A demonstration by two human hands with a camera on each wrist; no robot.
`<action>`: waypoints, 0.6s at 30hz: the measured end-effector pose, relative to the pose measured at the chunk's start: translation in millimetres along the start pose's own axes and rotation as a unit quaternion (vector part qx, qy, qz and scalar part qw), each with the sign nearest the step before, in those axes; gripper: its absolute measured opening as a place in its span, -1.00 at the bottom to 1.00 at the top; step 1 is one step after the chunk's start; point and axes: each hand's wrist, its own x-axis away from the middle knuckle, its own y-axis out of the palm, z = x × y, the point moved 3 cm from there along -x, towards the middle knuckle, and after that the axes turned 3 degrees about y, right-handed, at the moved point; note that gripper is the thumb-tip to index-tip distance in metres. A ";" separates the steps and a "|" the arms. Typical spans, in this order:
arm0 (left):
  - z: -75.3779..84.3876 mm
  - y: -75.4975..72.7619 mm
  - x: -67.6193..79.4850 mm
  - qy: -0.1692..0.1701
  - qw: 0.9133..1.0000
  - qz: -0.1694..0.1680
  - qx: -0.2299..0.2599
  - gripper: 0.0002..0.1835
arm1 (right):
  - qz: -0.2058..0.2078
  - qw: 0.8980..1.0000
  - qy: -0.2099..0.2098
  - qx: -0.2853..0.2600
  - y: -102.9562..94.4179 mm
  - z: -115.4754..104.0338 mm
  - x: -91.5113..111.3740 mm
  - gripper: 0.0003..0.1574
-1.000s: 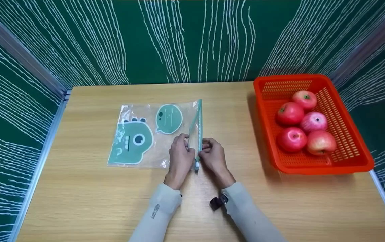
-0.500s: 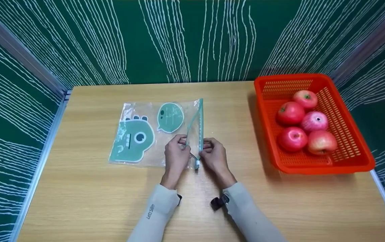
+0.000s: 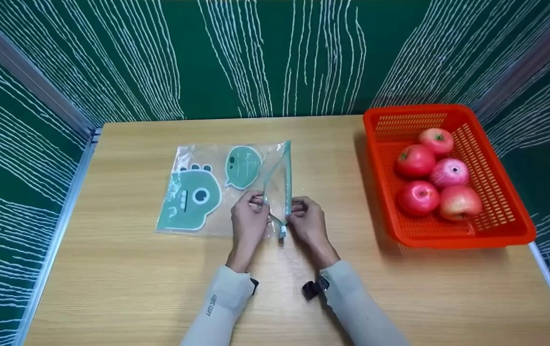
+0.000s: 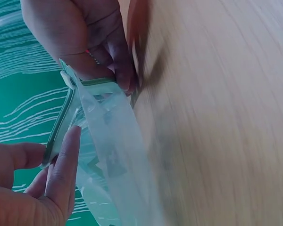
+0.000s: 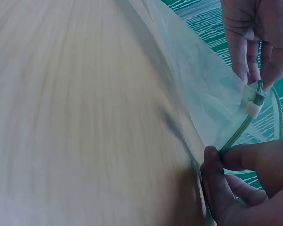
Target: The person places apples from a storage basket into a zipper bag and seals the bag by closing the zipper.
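Observation:
A clear plastic zip bag (image 3: 217, 216) with a green one-eyed monster print lies flat on the table, its mouth facing right. My left hand (image 3: 250, 218) pinches the near lip of the mouth between thumb and fingers, drawn to the left. On the other lip, my right hand (image 3: 307, 221) pinches the green zip strip (image 5: 238, 132). Between the two lips the mouth gapes in a narrow triangle. The white slider (image 3: 282, 230) sits at the end of the strip closest to me. In the left wrist view, both hands hold opposite edges of the opening.
An orange-red plastic basket (image 3: 462, 242) stands at the right of the wooden table (image 3: 126, 283), holding several red apples (image 3: 418, 198). Green walls with white wavy lines (image 3: 222, 57) enclose the table at the back and sides.
My left hand has moved left with its lip of the bag, and the mouth has widened. My right hand stays almost in place on the zip strip.

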 end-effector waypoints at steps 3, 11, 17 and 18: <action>0.9 -0.6 1.3 -0.001 1.000 0.005 0.021 -0.78 | 0.000 1.000 0.001 -0.004 -0.8 -1.2 0.2 -0.55; 1.6 0.8 4.7 0.002 0.999 -0.003 0.042 -0.77 | -0.006 1.000 -0.003 -0.015 -1.6 0.1 -0.2 -0.56; -2.3 4.0 4.3 0.000 0.998 -0.019 0.052 -0.77 | -0.015 0.999 -0.010 -0.037 -2.3 -0.9 0.8 -0.56; -2.9 4.6 4.1 0.002 0.998 -0.020 0.057 -0.76 | -0.017 0.999 -0.009 -0.038 -2.5 -1.6 1.2 -0.56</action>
